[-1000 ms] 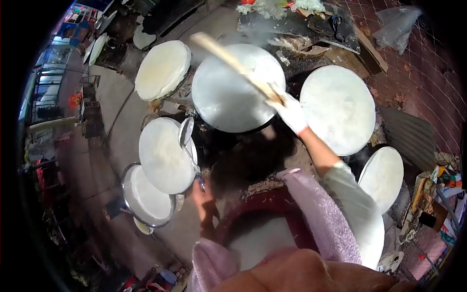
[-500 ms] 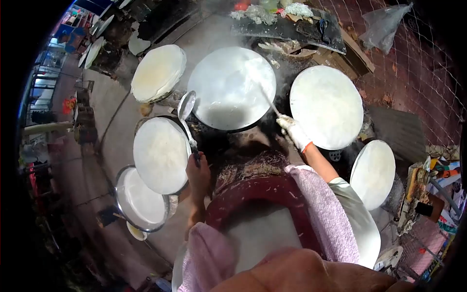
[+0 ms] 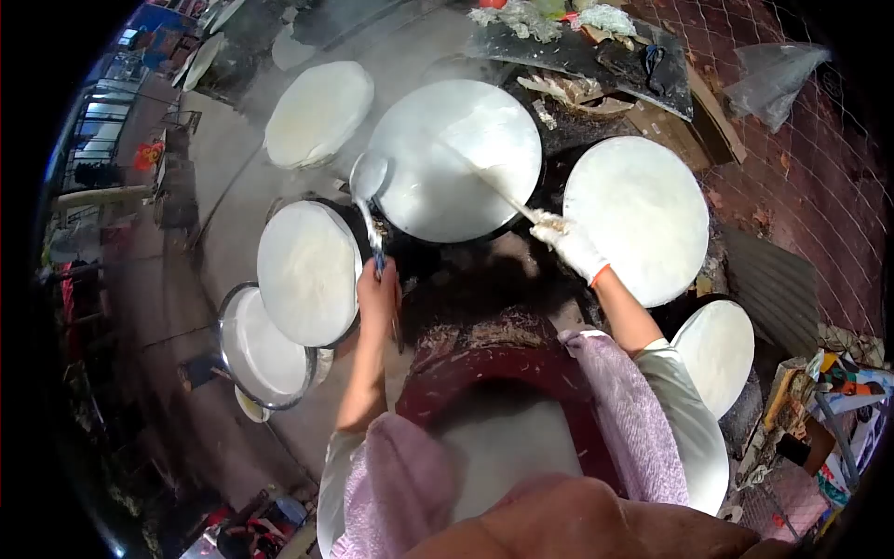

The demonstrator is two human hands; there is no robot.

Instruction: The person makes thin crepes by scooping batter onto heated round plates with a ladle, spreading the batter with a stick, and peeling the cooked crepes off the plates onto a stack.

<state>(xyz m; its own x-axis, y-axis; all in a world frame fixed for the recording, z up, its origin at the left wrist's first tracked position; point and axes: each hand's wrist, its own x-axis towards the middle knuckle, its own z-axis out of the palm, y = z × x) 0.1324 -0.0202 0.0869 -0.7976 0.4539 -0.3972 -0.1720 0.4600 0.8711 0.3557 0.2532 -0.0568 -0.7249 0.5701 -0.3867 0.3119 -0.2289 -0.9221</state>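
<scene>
My bare left hand (image 3: 377, 289) is closed around the dark handle of a metal ladle (image 3: 371, 175). Its bowl is at the left rim of a round griddle (image 3: 447, 102) spread with a thin white layer. On my right hand (image 3: 570, 244) is a white glove with an orange cuff. That hand grips a long thin stick (image 3: 494, 186) reaching across the griddle; the stick's far end is blurred in steam. Below left of the ladle lies a round pan with a white surface (image 3: 307, 270). A similar round pan (image 3: 638, 219) is right of my gloved hand.
A metal basin of white liquid (image 3: 265, 349) stands at lower left. More pale round surfaces appear at upper left (image 3: 321, 112) and lower right (image 3: 717, 359). Behind the griddle is a dark board (image 3: 559, 51) with scraps on it. Wire mesh (image 3: 792, 168) borders the right.
The ladle has come closer to the griddle's left rim. The stick has swung leftward across the griddle. Steam now drifts more thickly at upper left, and the view has shifted slightly.
</scene>
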